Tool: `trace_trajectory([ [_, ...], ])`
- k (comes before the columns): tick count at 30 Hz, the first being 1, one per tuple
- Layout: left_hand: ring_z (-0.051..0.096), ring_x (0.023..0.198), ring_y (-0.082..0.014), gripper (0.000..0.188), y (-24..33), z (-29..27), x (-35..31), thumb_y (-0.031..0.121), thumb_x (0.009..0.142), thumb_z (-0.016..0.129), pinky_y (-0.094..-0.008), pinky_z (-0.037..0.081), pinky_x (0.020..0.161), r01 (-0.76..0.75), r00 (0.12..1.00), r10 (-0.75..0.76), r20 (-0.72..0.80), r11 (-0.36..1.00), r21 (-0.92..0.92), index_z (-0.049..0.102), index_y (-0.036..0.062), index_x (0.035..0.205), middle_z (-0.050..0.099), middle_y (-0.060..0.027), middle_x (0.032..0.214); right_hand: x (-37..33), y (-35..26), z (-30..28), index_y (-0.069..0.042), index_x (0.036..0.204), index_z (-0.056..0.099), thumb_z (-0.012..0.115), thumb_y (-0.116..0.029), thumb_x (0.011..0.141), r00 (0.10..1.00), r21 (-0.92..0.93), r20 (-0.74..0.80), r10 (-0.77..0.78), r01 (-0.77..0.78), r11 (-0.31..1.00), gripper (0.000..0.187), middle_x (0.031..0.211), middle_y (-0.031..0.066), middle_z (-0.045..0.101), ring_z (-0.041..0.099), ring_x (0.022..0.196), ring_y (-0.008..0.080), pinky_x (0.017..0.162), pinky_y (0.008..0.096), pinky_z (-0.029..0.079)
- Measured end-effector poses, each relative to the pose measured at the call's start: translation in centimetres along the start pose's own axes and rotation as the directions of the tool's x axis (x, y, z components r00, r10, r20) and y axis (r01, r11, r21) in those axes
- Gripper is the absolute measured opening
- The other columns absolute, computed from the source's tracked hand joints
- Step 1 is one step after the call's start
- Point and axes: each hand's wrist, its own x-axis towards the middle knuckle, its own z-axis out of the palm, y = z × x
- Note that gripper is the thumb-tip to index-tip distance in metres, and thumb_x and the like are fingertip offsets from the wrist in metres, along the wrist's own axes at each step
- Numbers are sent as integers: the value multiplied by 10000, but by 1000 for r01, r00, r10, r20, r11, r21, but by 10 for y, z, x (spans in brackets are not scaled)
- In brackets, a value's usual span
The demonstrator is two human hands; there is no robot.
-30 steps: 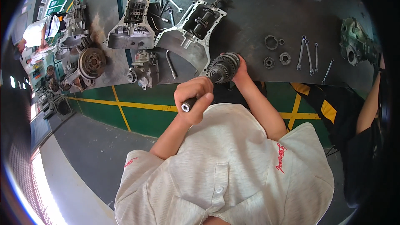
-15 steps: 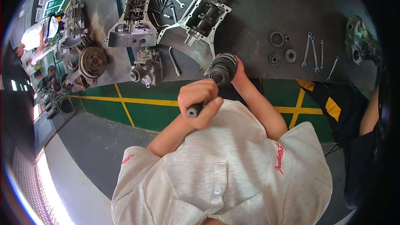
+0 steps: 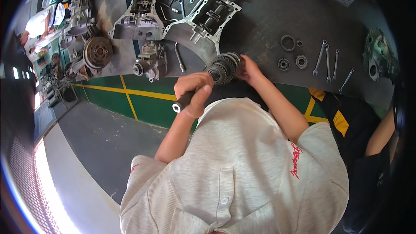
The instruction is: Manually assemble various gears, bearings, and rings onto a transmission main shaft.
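A steel transmission shaft with a stack of gears (image 3: pixel 225 67) is held tilted above the bench's near edge. My left hand (image 3: pixel 193 92) is wrapped round the bare end of the shaft, which pokes out below the fist. At the opposite end of the gear stack, my right hand (image 3: pixel 248 70) is closed against the last gear, its fingertips partly hidden. Just beyond lies an opened gearbox housing half (image 3: pixel 193 40) with gears inside. Another housing half (image 3: pixel 138 29) rests to its left.
Loose gear rings (image 3: pixel 287 42) and several wrenches (image 3: pixel 328 63) lie to the right on the dark bench (image 3: pixel 264 13). A smaller gearbox casing (image 3: pixel 151 58) and a brake drum (image 3: pixel 98 53) sit left. Another person's arm (image 3: pixel 379 134) shows at the right; people stand far left.
Both hands and the geared shaft have shifted slightly left. The shaft's bare end now points more to the lower left, and my right hand has slid back along the outer end of the gears.
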Motion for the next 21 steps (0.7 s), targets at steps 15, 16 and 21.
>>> trace_trajectory([
  [15,547,761,-284,390,7,8,-11,177,815,624,-395,465,727,-120,992,104,73,956,268,327,31,608,565,-170,761,-139,-26,80,-89,1081,683,878,-224,663,171,-265,951,-258,881,-393,481,1228,97,645,585,1171,330,999,462,457],
  [16,569,815,-302,393,7,9,-10,192,809,627,-412,484,772,-177,983,154,97,934,309,330,31,609,582,-182,791,-136,-25,80,-85,1039,681,873,-207,651,179,-262,956,-234,876,-404,450,1137,91,673,618,1096,326,957,460,470],
  [21,628,966,-351,300,4,-1,-18,185,790,694,-461,495,889,-201,974,151,171,924,325,475,22,665,670,-205,954,-126,-12,76,-78,998,671,840,-149,626,89,-247,921,-378,886,-393,415,935,84,679,649,946,329,875,443,495],
])
